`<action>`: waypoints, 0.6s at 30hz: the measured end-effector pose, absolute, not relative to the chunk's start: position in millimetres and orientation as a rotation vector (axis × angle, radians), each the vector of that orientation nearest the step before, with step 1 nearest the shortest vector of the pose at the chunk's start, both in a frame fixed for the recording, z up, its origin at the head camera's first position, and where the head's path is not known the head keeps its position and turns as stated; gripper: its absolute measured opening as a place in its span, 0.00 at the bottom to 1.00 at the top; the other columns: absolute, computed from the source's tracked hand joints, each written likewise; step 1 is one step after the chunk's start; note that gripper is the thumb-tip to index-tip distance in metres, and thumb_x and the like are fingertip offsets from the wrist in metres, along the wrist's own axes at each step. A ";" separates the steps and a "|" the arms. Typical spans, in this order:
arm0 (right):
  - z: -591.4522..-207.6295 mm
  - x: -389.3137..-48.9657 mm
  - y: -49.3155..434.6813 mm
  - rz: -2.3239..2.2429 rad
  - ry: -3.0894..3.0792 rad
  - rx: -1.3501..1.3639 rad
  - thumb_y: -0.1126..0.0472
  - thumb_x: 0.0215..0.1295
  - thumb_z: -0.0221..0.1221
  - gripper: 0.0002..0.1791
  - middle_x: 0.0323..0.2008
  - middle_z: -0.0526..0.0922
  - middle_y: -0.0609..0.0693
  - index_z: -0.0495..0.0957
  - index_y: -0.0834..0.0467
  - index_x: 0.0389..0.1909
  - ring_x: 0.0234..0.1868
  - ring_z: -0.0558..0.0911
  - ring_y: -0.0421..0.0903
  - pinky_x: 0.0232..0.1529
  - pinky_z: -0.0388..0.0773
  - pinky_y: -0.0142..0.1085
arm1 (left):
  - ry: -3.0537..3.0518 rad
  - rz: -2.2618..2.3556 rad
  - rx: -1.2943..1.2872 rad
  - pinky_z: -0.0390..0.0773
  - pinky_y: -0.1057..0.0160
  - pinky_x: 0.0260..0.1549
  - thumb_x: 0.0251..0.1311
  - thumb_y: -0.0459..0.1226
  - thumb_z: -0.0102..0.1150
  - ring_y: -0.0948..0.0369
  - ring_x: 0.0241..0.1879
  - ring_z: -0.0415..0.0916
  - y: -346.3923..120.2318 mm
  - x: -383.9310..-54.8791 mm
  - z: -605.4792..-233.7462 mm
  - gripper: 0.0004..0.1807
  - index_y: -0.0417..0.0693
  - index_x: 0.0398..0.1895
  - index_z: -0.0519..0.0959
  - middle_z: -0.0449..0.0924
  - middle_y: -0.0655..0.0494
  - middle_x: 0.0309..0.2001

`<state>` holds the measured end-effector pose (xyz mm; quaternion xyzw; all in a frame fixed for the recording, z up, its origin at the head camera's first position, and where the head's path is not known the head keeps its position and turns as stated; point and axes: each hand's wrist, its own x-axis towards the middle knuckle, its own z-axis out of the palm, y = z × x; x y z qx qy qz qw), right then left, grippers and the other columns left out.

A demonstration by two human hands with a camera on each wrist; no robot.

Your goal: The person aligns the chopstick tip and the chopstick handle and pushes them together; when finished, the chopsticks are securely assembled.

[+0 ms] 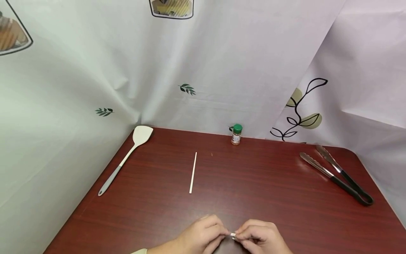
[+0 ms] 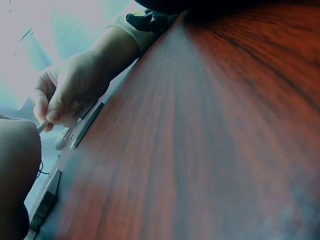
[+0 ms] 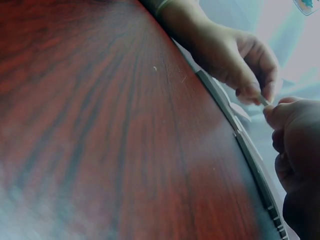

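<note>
A: What could go wrong from here?
B: Mainly a drop. The white piece [image 1: 233, 234] is small and only fingertips have it. A slip on either side could let it fall to the table [image 1: 260, 176].
A: Other failure modes?
B: Breakage, if it's brittle. Uneven pull or twist between the 2 hands could snap or bend it at the wrong spot. Material: can't tell. Fingers also cover most of it, so misjudging the grip point is plausible.
A: Hand states?
B: Left hand [image 1: 203, 234]: thumb and finger pinching the piece, seen best in the right wrist view. Right hand [image 1: 261, 236]: also pinching it, thumb against finger, clear in the left wrist view. Neither has let go.
A: Piece position?
B: Between the 2 sets of fingertips, at the right end of the left hand and the left end of the right. A 2nd pale bit shows just below; can't tell if it's the same part.
A: And the long white strip [image 1: 193, 173]?
B: Flat on the table, beyond the left hand, well apart, untouched.
</note>
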<state>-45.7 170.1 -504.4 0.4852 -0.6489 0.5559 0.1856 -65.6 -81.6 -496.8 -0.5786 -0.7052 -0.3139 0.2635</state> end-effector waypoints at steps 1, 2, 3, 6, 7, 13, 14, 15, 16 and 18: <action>-503.0 -46.3 170.1 1.561 -1.821 1.371 0.77 0.64 0.70 0.07 0.36 0.87 0.55 0.86 0.64 0.38 0.32 0.88 0.44 0.28 0.80 0.22 | -1.886 -0.823 -1.571 0.77 0.76 0.48 0.75 0.30 0.55 0.70 0.40 0.80 -82.0 -66.9 -495.6 0.09 0.45 0.46 0.85 0.81 0.59 0.40; -501.9 -46.6 170.2 1.558 -1.816 1.373 0.77 0.64 0.70 0.07 0.37 0.87 0.55 0.85 0.64 0.38 0.32 0.88 0.44 0.28 0.80 0.22 | -1.868 -0.800 -1.574 0.77 0.75 0.48 0.75 0.30 0.54 0.69 0.39 0.80 -82.2 -67.9 -494.5 0.09 0.45 0.45 0.85 0.81 0.60 0.40; -500.8 -46.9 170.3 1.557 -1.815 1.369 0.77 0.64 0.70 0.07 0.37 0.87 0.55 0.85 0.64 0.38 0.32 0.88 0.44 0.28 0.80 0.22 | -1.851 -0.785 -1.575 0.77 0.75 0.48 0.74 0.30 0.54 0.69 0.39 0.80 -82.3 -68.8 -493.6 0.10 0.45 0.45 0.86 0.81 0.60 0.40; -498.8 -46.5 171.4 1.556 -1.826 1.341 0.76 0.64 0.69 0.07 0.37 0.87 0.55 0.85 0.63 0.38 0.32 0.87 0.44 0.28 0.81 0.23 | -1.826 -0.772 -1.554 0.77 0.75 0.46 0.75 0.31 0.53 0.69 0.39 0.80 -82.9 -68.8 -491.8 0.10 0.45 0.45 0.86 0.82 0.59 0.40; -498.4 -47.0 171.6 1.551 -1.825 1.331 0.76 0.64 0.69 0.07 0.37 0.87 0.54 0.86 0.63 0.38 0.32 0.87 0.43 0.28 0.81 0.23 | -1.824 -0.769 -1.541 0.77 0.75 0.45 0.76 0.32 0.53 0.69 0.38 0.80 -82.9 -68.9 -491.3 0.10 0.45 0.44 0.86 0.82 0.59 0.40; -499.5 -51.5 176.1 1.556 -1.829 1.264 0.77 0.61 0.72 0.10 0.36 0.87 0.53 0.87 0.61 0.38 0.30 0.84 0.39 0.26 0.77 0.21 | -1.846 -0.806 -1.476 0.76 0.75 0.44 0.74 0.32 0.58 0.69 0.39 0.80 -83.9 -70.0 -490.8 0.08 0.44 0.48 0.85 0.83 0.60 0.42; -500.3 -51.6 177.2 1.564 -1.840 1.245 0.78 0.58 0.72 0.12 0.35 0.88 0.53 0.87 0.60 0.38 0.29 0.83 0.38 0.26 0.77 0.21 | -1.849 -0.818 -1.473 0.76 0.74 0.45 0.74 0.32 0.58 0.69 0.39 0.80 -84.3 -69.9 -489.8 0.07 0.43 0.48 0.85 0.83 0.60 0.42; -501.0 -52.1 178.3 1.568 -1.854 1.227 0.79 0.56 0.73 0.14 0.35 0.88 0.52 0.88 0.60 0.38 0.28 0.82 0.37 0.25 0.76 0.20 | -1.849 -0.826 -1.468 0.76 0.74 0.45 0.74 0.32 0.59 0.69 0.39 0.80 -84.8 -70.0 -489.2 0.07 0.43 0.49 0.85 0.83 0.60 0.42; -501.7 -52.8 179.5 1.567 -1.872 1.204 0.81 0.53 0.74 0.17 0.35 0.88 0.52 0.88 0.59 0.38 0.26 0.81 0.36 0.24 0.74 0.20 | -1.847 -0.830 -1.465 0.76 0.74 0.44 0.73 0.32 0.60 0.69 0.39 0.80 -85.4 -70.3 -488.9 0.07 0.42 0.49 0.85 0.83 0.60 0.42; -503.3 -54.6 182.9 1.570 -1.911 1.157 0.85 0.45 0.74 0.23 0.34 0.87 0.51 0.87 0.58 0.37 0.24 0.78 0.35 0.22 0.73 0.20 | -1.858 -0.831 -1.447 0.76 0.74 0.42 0.73 0.33 0.60 0.69 0.38 0.79 -86.6 -70.7 -488.8 0.07 0.42 0.49 0.85 0.83 0.60 0.41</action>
